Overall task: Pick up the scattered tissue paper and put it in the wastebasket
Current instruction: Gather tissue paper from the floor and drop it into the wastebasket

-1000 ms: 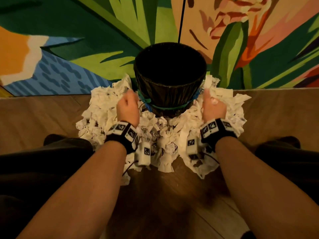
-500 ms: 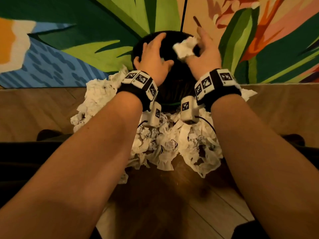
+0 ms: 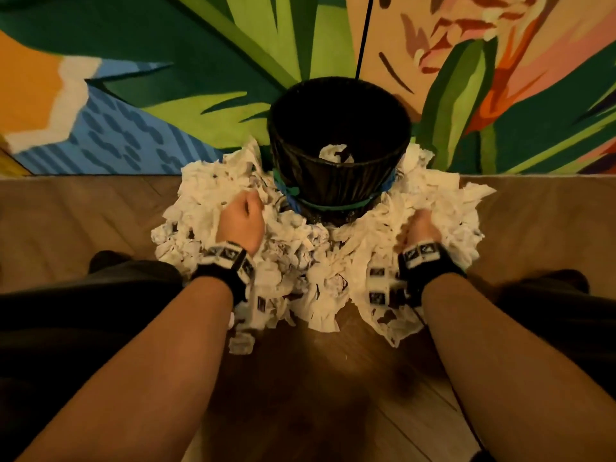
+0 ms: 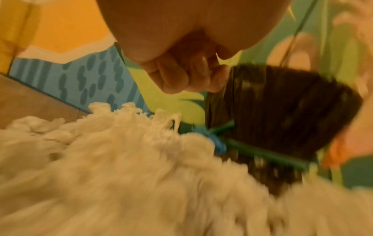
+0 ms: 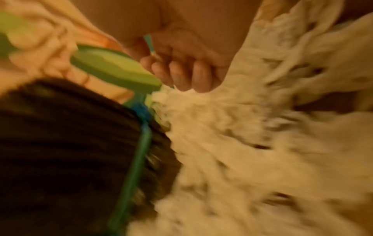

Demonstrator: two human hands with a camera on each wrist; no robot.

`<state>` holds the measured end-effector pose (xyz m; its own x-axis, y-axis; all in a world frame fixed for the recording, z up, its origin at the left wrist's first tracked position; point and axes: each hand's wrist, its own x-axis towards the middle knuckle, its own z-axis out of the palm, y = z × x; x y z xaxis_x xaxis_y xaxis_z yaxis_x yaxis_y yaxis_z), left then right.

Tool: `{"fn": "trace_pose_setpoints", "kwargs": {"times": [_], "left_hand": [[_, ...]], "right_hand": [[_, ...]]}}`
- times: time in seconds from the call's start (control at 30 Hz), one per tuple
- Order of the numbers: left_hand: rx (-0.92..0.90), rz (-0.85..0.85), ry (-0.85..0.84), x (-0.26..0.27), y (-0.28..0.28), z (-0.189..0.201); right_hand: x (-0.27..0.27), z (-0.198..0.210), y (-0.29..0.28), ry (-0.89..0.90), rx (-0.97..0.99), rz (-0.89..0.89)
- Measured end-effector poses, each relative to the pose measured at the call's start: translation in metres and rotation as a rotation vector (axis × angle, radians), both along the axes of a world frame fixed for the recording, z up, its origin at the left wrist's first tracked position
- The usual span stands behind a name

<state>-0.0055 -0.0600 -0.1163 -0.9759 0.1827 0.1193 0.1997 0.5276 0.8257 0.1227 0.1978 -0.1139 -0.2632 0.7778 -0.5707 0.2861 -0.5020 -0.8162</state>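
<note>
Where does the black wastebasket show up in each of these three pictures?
Head view: wastebasket at upper centre, against the painted wall, tissue heaped round its base.
Left wrist view: its dark side at right, beyond the curled fingers.
Right wrist view: its dark side at lower left.
Shared landmark: the green band round the basket, with its blue knot.
</note>
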Motion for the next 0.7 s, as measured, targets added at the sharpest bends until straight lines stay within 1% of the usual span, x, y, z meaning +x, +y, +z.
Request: {"fn": "trace_pose_setpoints", "kwargs": {"times": [0.03,0.07,0.1,0.13,0.17,0.2,0.23,0.27,0.3,0.37,0.43,0.53,0.63,0.7], "left_hand": [[-0.132,-0.081,-0.026,0.011,-0.007,-0.011],[-0.266,-0.171,-0.059,0.023,-0.012,-0.023],[-0.392,-0.259,-0.095,0.036,-0.015,-0.033],[-0.508,-0.337,-0.136,0.048,-0.020,-0.043],[-0.610,-0.394,-0.182,0.059,-0.024,-0.053],[-0.693,-0.425,-0.230,0.068,-0.029,-0.062],[-0.756,-0.435,-0.279,0.076,-0.034,-0.070],[-0.804,-0.428,-0.325,0.082,-0.041,-0.078],[-0.848,-0.414,-0.361,0.086,-0.047,-0.085],[-0.931,-0.409,-0.384,0.089,-0.060,-0.096],[-0.977,-0.402,-0.386,0.087,-0.070,-0.104],[-0.997,-0.357,-0.407,0.083,-0.078,-0.113],[-1.004,-0.335,-0.432,0.081,-0.075,-0.114],[-0.947,-0.332,-0.425,0.082,-0.071,-0.115]], "right_hand": [[0.005,-0.014,-0.014,-0.089,0.011,0.133],[0.013,-0.028,-0.027,-0.236,0.148,0.351],[0.021,-0.042,-0.042,-0.375,0.331,0.590],[0.030,-0.054,-0.055,-0.469,0.511,0.842],[0.039,-0.064,-0.069,-0.515,0.630,1.097],[0.046,-0.075,-0.081,-0.554,0.717,1.314],[0.054,-0.083,-0.092,-0.594,0.772,1.464],[0.061,-0.093,-0.101,-0.628,0.813,1.557],[0.067,-0.101,-0.109,-0.646,0.846,1.597],[0.073,-0.111,-0.117,-0.636,0.867,1.558],[0.071,-0.115,-0.117,-0.628,0.848,1.548],[0.067,-0.117,-0.110,-0.648,0.789,1.575],[0.066,-0.118,-0.106,-0.669,0.810,1.622],[0.065,-0.117,-0.105,-0.646,0.808,1.567]]}}
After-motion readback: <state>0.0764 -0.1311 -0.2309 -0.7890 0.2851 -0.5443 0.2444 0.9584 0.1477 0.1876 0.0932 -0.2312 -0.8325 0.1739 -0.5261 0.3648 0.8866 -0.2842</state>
